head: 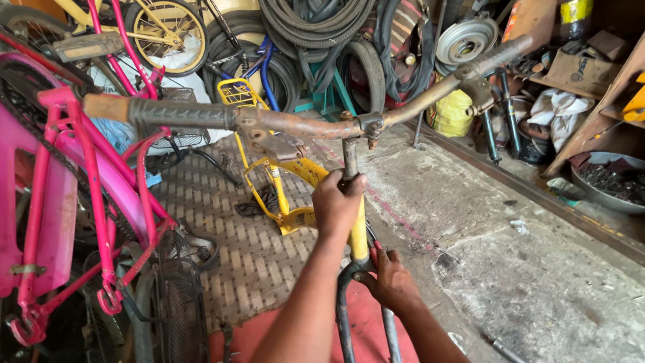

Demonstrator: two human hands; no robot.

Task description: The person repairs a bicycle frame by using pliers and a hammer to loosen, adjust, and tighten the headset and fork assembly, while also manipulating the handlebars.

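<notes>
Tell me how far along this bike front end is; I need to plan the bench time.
Done: the rusty handlebar stands with its stem in the yellow head tube. In hand: the left hand wraps the stem at the tube's top, and the right hand works at the dark fork crown below. Left: no front wheel shows between the fork legs, and a bare yellow frame lies on the floor mat.

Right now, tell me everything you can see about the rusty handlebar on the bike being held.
The handlebar is a long, gently bent metal bar, brown with rust, running across the view from lower left to upper right. A black ribbed grip covers its left end and a worn grey grip its right. Rusty brake levers hang beneath it on both sides. A clamp at the middle joins it to an upright stem. The left hand wraps the yellow tube just below; the right hand sits lower, at the fork.
</notes>
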